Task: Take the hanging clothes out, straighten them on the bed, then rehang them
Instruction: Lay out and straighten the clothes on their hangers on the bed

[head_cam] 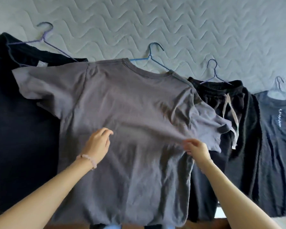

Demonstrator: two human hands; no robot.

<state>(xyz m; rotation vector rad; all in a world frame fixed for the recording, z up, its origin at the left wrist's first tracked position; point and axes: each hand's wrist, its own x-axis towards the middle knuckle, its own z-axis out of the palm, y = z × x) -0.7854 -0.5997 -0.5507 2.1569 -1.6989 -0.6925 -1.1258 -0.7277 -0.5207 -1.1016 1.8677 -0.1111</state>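
A grey T-shirt (122, 103) lies spread on the bed, its collar still on a blue hanger (153, 54). My left hand (97, 144) hovers over the shirt's middle with fingers loosely curled and apart, holding nothing. My right hand (196, 148) pinches the shirt's fabric at its right side, below the right sleeve, and the cloth pulls into creases toward it. A pink bead bracelet sits on my left wrist.
A black garment (20, 113) on a purple hanger (45, 35) lies to the left. Black drawstring shorts (224, 116) on a hanger (213, 71) and a dark printed T-shirt (277, 138) lie to the right. The quilted mattress (172, 22) fills the far side.
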